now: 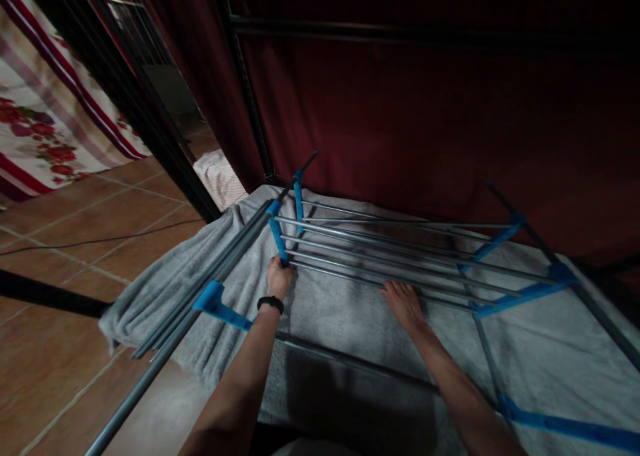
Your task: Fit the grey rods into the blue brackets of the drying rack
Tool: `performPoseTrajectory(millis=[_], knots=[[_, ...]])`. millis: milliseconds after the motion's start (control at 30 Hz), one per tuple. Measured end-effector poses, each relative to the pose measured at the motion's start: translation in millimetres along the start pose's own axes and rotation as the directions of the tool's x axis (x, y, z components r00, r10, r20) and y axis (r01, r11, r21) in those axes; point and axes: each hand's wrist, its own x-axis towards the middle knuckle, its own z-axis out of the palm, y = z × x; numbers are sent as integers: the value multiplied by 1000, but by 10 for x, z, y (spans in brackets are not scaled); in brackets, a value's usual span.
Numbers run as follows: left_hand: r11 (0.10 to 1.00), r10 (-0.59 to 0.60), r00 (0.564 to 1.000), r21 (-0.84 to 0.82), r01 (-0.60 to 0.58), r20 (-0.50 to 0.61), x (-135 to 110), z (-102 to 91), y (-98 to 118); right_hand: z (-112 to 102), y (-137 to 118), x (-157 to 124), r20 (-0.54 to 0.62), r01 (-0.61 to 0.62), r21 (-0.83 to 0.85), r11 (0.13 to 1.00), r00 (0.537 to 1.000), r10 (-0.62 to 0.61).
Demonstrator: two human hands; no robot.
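A rack of parallel metal rods joined by blue plastic brackets stands partly assembled on a grey blanket (330,306). My left hand (279,277), with a black band at its wrist, is closed around the lower end of the left blue bracket (277,236). To the right, my right hand (403,304) has its fingers curled over the lowest metal rod (345,274); its thumb is hard to make out. At the far ends of the rods sits another blue bracket (525,295), on a slanting dark pole.
A bundle of loose grey rods (215,268) lies to the left. Near it a blue bracket (213,299) sits on a long pole. Another blue bracket (565,424) is at lower right. Behind hangs a dark red curtain (400,123) on a black frame; tiled floor (75,276) shows left.
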Motion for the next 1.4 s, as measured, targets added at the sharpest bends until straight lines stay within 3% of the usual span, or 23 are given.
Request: performPoseTrajectory(millis=[233, 633, 933, 1400], knots=[[997, -25, 1000, 70, 26, -16, -26, -12, 32, -85, -11, 92, 105, 7, -48, 999, 994, -2], [993, -41, 999, 113, 42, -8, -55, -44, 116, -98, 36, 118, 65, 42, 31, 999, 997, -44], [991, -53, 999, 120, 54, -10, -83, -43, 153, -136, 59, 119, 80, 93, -2, 996, 992, -93], [993, -50, 999, 108, 50, -1, -100, -72, 191, -58, 55, 117, 70, 58, 50, 997, 996, -61]])
